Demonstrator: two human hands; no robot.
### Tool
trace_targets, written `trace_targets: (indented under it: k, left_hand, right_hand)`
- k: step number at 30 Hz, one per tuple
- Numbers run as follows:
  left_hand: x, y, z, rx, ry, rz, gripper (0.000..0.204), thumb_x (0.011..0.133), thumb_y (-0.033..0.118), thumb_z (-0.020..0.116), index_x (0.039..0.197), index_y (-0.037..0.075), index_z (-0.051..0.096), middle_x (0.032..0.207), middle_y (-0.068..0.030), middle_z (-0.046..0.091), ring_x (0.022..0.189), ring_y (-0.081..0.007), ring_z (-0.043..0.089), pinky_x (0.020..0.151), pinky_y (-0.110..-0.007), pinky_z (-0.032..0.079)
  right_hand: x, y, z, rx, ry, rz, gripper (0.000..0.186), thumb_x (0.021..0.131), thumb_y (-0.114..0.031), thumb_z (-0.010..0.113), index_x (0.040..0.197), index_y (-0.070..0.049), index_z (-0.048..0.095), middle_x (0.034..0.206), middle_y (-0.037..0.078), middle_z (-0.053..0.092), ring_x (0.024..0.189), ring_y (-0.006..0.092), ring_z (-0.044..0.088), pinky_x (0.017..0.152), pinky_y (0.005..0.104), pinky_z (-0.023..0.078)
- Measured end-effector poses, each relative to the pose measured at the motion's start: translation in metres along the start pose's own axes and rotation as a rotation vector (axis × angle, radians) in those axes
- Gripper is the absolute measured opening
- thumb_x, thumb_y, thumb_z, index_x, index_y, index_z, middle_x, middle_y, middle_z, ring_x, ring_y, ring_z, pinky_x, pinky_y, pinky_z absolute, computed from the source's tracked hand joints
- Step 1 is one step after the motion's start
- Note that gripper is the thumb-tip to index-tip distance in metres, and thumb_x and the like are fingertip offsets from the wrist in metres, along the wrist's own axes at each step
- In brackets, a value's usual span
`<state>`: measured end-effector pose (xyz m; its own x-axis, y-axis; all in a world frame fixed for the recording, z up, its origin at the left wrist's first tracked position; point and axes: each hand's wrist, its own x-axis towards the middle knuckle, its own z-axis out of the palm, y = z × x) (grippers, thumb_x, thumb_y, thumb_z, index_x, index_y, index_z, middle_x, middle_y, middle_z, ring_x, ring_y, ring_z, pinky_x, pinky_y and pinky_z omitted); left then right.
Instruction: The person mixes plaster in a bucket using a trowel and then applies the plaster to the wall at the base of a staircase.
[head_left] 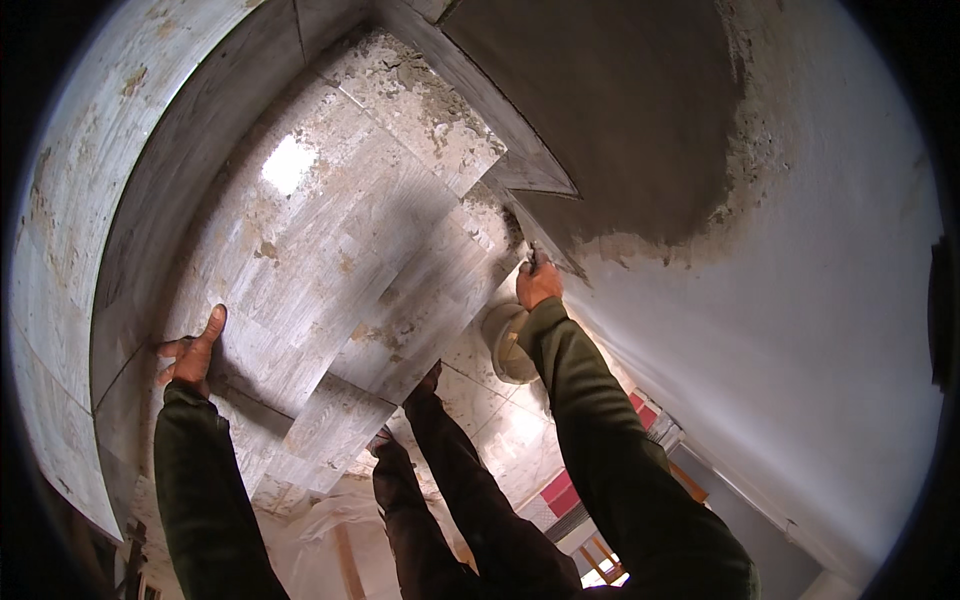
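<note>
My left hand (192,350) is at the lower left, thumb and fingers spread, resting against the grey wood-look tile surface (310,260), which is spotted with dried mortar. My right hand (540,280) is closed on a small dark tool (532,258) whose working end is hard to make out, close to the foot of the right wall by the tile edge. Just below that hand, partly behind my right sleeve, stands a pale bucket (500,340). Beyond the tool, a narrow tiled strip (480,80) with a stepped outline borders a patch of dark grey mortar (630,110).
A tiled riser (160,200) and ledge curve along the left. A white wall (800,330) fills the right side. Below are my legs, lighter floor tiles (465,395), plastic sheeting (320,550) and red-and-white panels (560,490).
</note>
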<state>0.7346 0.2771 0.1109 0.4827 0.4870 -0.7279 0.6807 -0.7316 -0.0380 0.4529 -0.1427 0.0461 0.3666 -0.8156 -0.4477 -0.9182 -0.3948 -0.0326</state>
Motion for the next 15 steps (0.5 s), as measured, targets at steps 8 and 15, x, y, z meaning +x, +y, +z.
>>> trace_targets:
  k: [8, 15]
  left_hand:
    - [0.001, 0.002, -0.003, 0.106, -0.060, 0.021, 0.151, 0.042, 0.081, 0.064, 0.134, -0.010, -0.015, 0.136, -0.0404, -0.014, 0.133, -0.0446, -0.009, 0.107, -0.048, 0.009]
    - [-0.003, 0.003, -0.007, 0.044, -0.021, -0.003, 0.150, 0.044, 0.080, 0.065, 0.134, -0.009, -0.016, 0.135, -0.0404, -0.017, 0.133, -0.0447, -0.007, 0.107, -0.049, 0.009]
  right_hand:
    - [-0.005, -0.027, -0.005, 0.178, 0.077, -0.049, 0.033, 0.078, -0.019, 0.050, 0.108, -0.006, 0.055, 0.094, 0.024, 0.060, 0.092, 0.0413, 0.055, 0.080, 0.0462, 0.044]
    - [-0.007, -0.044, -0.011, 0.265, 0.104, -0.059, 0.036, 0.077, -0.024, 0.054, 0.110, -0.008, 0.057, 0.089, 0.022, 0.062, 0.088, 0.0416, 0.057, 0.076, 0.0451, 0.045]
